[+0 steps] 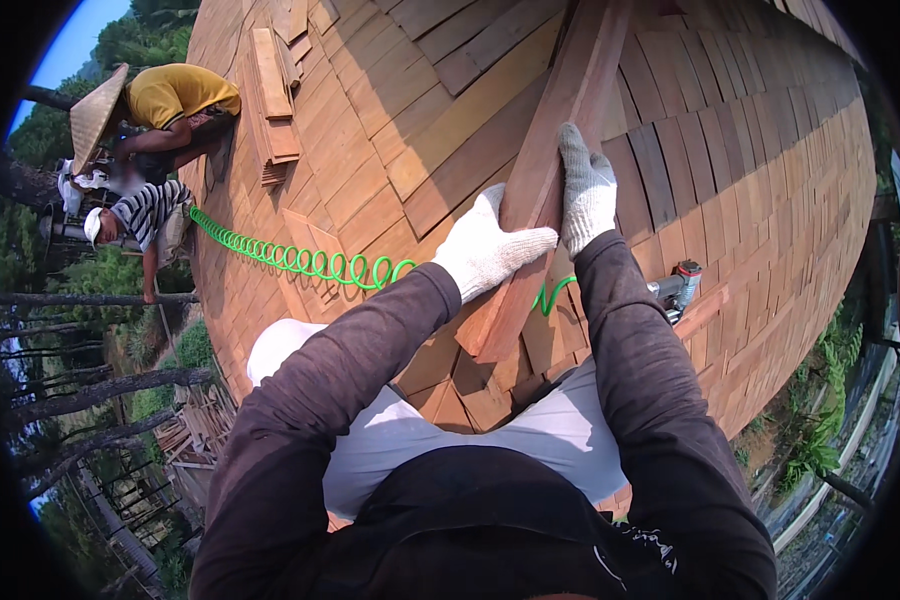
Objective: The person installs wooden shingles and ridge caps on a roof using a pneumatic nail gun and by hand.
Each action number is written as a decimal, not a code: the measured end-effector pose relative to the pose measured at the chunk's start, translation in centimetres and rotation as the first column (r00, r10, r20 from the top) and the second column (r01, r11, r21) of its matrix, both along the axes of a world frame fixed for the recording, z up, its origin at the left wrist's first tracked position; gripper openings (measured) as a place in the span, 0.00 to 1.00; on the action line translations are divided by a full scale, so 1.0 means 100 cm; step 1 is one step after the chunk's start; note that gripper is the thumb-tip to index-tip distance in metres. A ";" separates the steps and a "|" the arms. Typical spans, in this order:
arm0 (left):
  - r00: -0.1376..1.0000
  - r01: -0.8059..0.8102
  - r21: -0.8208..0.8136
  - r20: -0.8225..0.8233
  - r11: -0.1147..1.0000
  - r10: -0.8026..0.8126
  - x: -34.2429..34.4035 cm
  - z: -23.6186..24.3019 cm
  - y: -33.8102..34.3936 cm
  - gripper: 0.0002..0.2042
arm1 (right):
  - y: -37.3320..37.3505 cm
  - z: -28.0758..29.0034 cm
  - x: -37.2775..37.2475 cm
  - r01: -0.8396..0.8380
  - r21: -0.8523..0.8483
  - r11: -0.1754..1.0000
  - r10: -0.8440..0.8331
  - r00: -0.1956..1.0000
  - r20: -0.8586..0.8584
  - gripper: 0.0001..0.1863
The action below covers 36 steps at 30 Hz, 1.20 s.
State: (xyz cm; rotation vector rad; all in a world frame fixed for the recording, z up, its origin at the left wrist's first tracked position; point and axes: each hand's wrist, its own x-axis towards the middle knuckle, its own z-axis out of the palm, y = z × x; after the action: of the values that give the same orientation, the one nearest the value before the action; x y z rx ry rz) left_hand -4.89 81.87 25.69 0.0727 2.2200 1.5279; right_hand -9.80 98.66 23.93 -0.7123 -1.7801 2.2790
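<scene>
Gloved hands (535,225) side by side, clasped

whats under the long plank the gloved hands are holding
The long plank lies on the roof's wooden shingles, with the left hand and right hand gripping it. A green coiled hose passes beneath it. Shingles directly underneath are covered.

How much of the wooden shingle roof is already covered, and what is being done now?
Done: most of the shingle roof shows overlapping rows. In hand: the left hand and right hand, both gloved, grip a long wooden plank lying up the slope. Left: a loose stack of shingles waits near two other workers; a nail gun on its green coiled hose lies unused.
</scene>
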 end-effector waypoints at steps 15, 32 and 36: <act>0.998 -0.016 -0.377 -0.055 0.926 -0.006 0.000 0.034 0.008 0.53 | -0.015 0.011 -0.011 0.010 -0.142 0.990 0.003 0.996 0.092 0.47; 0.972 -0.026 -0.446 -0.219 0.894 -0.081 -0.003 0.055 -0.008 0.54 | -0.023 -0.016 -0.029 -0.100 -0.531 0.841 0.065 0.994 -0.084 0.31; 0.951 -0.079 -0.440 -0.303 0.894 -0.065 0.002 0.050 -0.018 0.53 | -0.036 -0.003 -0.022 -0.141 -0.510 0.848 0.108 0.990 -0.095 0.24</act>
State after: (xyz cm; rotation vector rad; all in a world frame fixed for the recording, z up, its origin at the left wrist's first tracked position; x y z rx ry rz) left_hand -4.69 80.07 30.70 0.1729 2.7740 1.0197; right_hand -12.01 95.05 23.63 -0.5978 -1.2102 2.8727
